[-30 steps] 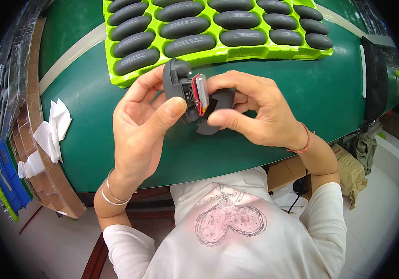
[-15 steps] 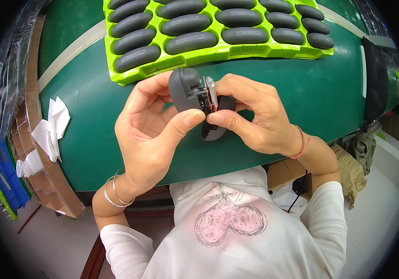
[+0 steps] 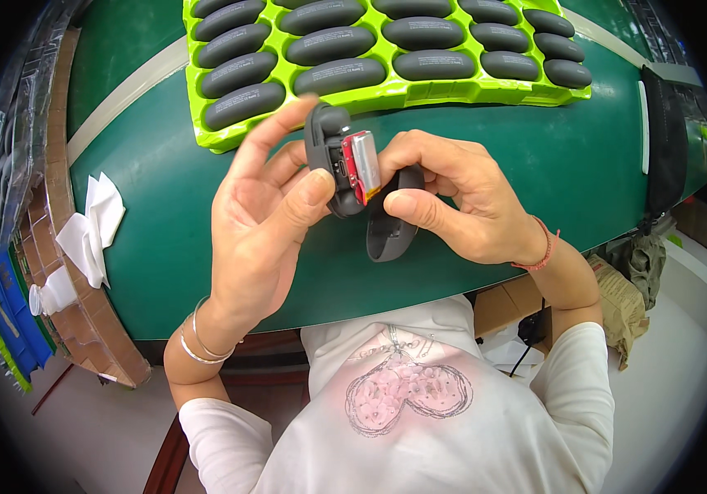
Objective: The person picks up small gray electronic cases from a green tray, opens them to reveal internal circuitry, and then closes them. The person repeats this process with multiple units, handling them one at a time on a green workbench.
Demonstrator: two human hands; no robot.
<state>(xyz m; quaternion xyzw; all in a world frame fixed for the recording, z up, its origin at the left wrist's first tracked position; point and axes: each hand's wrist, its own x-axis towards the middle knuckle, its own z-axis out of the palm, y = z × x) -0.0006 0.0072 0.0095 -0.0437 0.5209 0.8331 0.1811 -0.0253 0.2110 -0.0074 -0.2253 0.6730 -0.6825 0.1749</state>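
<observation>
My left hand (image 3: 259,222) grips the inner half of a dark grey oval case (image 3: 320,148) between its thumb and fingers. From its exposed side stands a silver battery cell (image 3: 365,160) with a red circuit board (image 3: 348,160) beside it. A hollow dark grey shell (image 3: 390,235), curved and open, is pinched between the thumb and fingers of my right hand (image 3: 477,206). The two pieces are close together above the table, with the battery between them. My right fingers partly hide the upper end of the shell.
A bright green tray (image 3: 419,97) holding rows of dark grey oval cases (image 3: 434,64) lies beyond my hands on the green table (image 3: 534,140). Crumpled white paper (image 3: 94,226) rests by a cardboard edge (image 3: 102,329) at left. A black cloth-like item (image 3: 668,140) hangs at right.
The two case pieces have moved apart. My left hand has turned the inner half, so the battery and red board now show. The shell in my right hand has tilted and come slightly nearer.
</observation>
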